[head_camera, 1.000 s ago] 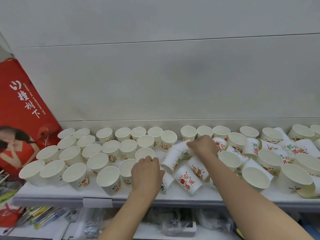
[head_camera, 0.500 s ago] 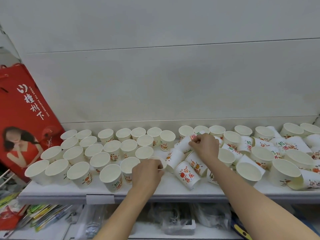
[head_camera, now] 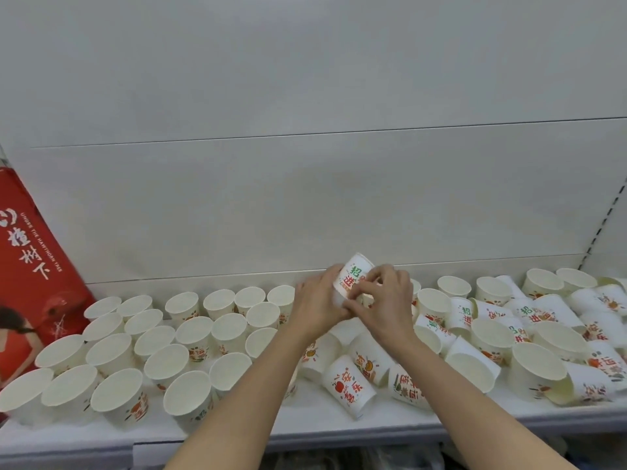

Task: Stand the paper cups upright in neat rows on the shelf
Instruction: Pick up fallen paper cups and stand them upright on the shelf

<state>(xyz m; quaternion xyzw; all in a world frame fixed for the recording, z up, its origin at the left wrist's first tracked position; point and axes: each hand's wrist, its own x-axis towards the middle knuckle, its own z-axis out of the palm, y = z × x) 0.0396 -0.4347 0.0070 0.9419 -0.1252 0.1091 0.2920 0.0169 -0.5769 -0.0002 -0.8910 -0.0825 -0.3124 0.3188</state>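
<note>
Hands — left hand [head_camera: 317, 305], right hand [head_camera: 385, 301] — grip one tilted paper cup [head_camera: 354, 278].

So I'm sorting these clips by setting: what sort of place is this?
Probably a shop. A white display shelf with a slotted upright holds dozens of printed paper cups, a red advertising poster leans at its left end, and both hands hold a cup above it.

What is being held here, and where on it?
One printed paper cup, lifted above the shelf: left hand and right hand grip its side wall.
</note>
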